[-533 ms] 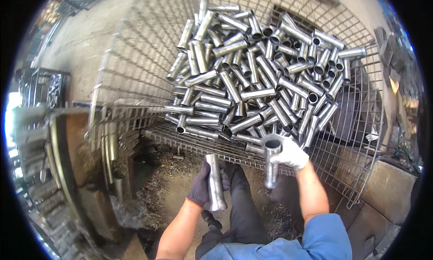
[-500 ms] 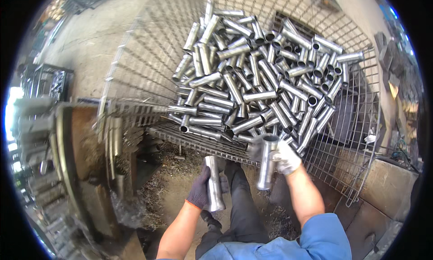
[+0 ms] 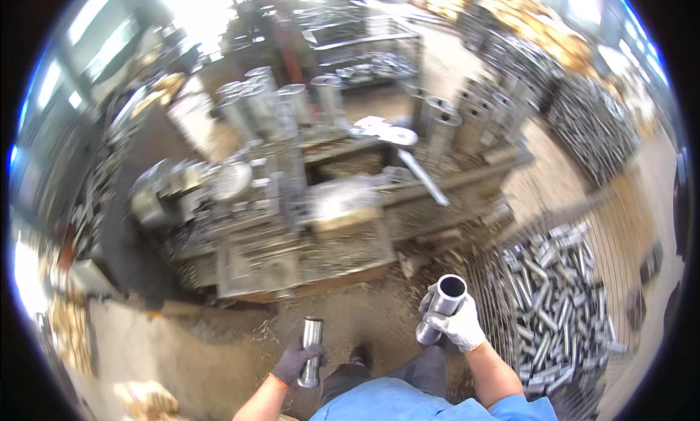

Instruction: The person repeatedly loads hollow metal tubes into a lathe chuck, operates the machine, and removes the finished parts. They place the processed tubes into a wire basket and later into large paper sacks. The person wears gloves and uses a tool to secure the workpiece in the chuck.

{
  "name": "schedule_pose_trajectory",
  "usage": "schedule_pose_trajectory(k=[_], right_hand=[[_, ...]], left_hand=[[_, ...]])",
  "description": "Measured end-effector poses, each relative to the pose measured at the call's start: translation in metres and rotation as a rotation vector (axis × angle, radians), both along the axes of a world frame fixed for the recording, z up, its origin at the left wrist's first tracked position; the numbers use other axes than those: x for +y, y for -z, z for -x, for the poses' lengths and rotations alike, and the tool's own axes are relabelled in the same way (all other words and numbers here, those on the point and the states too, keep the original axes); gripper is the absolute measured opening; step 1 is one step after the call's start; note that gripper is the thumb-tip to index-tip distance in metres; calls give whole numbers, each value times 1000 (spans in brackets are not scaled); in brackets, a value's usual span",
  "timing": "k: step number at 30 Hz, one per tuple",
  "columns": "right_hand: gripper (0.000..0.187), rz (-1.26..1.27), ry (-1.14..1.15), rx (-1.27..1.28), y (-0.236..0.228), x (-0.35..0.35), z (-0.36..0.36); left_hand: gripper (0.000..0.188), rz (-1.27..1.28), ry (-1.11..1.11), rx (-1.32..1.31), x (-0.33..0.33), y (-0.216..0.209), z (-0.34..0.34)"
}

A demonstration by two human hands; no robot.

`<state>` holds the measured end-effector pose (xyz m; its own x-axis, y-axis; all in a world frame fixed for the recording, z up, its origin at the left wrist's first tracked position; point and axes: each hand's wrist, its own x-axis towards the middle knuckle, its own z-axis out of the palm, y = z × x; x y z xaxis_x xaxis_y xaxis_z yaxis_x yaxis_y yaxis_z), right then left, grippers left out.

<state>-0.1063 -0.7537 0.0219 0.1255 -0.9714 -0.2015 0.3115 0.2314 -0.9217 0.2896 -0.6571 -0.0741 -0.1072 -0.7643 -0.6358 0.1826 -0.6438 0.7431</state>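
Note:
My left hand, in a dark glove with an orange cuff, is closed round a shiny metal tube. That tube stands nearly upright and flares at its lower end. My right hand, gloved in white, grips another metal tube, its dark open mouth tilted up toward me. Both hands are in front of my body, apart from each other and from the machine. A lathe-like machine, blurred by motion, spans the space ahead, and metal tubes stand upright on it at left and right.
At the right, a wire basket holds a heap of metal tubes. Beyond it stands another bin of metal parts. A rack with metal pieces is behind the machine. Metal shavings lie on the floor.
My view has swung left from the wire basket to the machine, so the basket now sits at the right. Both hands still hold their tubes and have moved farther apart.

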Motion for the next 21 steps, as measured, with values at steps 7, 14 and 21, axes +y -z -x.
schedule_pose_trajectory(k=[7,14,21], right_hand=[[52,398,-433,569,-67,-77,-204],[55,565,-362,569,-38,-125,-297],[52,724,-604,702,-73,-152,-279]], left_hand=[[52,551,-453,-296,-56,-117,-105],[50,633,-440,-379,-162,-109,-137],[98,634,-162,188,-154,-111,-183]])
